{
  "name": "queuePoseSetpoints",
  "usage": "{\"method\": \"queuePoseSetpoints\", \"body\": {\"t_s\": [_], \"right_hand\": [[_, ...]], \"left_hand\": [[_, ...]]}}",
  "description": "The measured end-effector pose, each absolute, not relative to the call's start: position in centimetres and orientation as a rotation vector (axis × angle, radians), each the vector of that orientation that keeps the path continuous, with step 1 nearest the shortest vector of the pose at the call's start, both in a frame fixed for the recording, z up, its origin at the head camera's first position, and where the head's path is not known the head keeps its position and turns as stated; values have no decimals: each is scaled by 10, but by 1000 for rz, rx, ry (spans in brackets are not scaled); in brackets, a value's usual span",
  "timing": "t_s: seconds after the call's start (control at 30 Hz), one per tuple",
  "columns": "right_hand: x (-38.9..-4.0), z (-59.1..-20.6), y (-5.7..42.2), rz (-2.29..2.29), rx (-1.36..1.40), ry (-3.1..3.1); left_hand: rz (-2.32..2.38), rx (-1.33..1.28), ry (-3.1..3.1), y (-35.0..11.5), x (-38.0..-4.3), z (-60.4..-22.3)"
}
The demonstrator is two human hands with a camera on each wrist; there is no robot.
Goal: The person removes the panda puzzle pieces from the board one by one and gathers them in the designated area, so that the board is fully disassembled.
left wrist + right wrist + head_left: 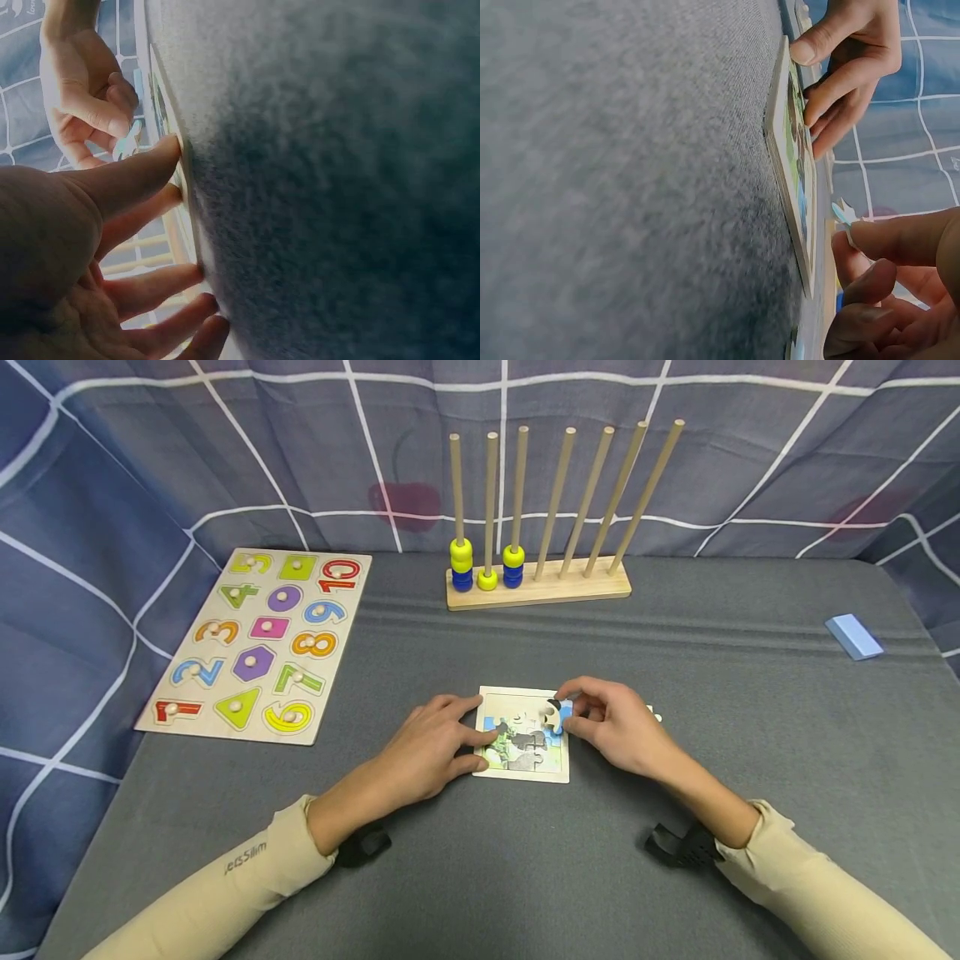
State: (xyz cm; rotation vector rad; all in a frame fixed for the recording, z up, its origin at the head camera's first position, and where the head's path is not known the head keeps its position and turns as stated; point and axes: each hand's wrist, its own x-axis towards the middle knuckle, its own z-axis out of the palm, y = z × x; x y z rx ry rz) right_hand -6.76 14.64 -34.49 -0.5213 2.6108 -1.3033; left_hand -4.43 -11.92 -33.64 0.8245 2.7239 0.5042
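Observation:
A small jigsaw puzzle in a pale tray [525, 775] lies flat on the grey table, showing a panda picture partly filled with pieces. My left hand [431, 747] rests on the tray's left side, its fingers spread and fairly straight, some tips on the picture. Between thumb and fingers, my right hand [618, 727] pinches a puzzle piece [554, 717] with a panda's head and blue edge. That piece [842, 214] is tilted and held above the tray's upper right part. Behind the right hand, another pale piece [655, 713] shows only in part.
A wooden number-and-shape board [262, 647] lies at the left. At the back stands a peg rack [540, 593] with yellow and blue beads on three pegs. A light blue block [854, 637] lies at the far right. A checked cloth [315, 443] hangs behind.

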Motion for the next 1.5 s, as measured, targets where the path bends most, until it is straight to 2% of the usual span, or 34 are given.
{"method": "queuePoseSetpoints", "body": {"t_s": [0.87,1.5], "right_hand": [[-47,-342,229,-1341,-357,2734],[-49,-350,261,-1079,-275,2873]], "left_hand": [[426,1041,2796,-127,-37,-335],[526,971,2743,-131,-41,-338]]}}
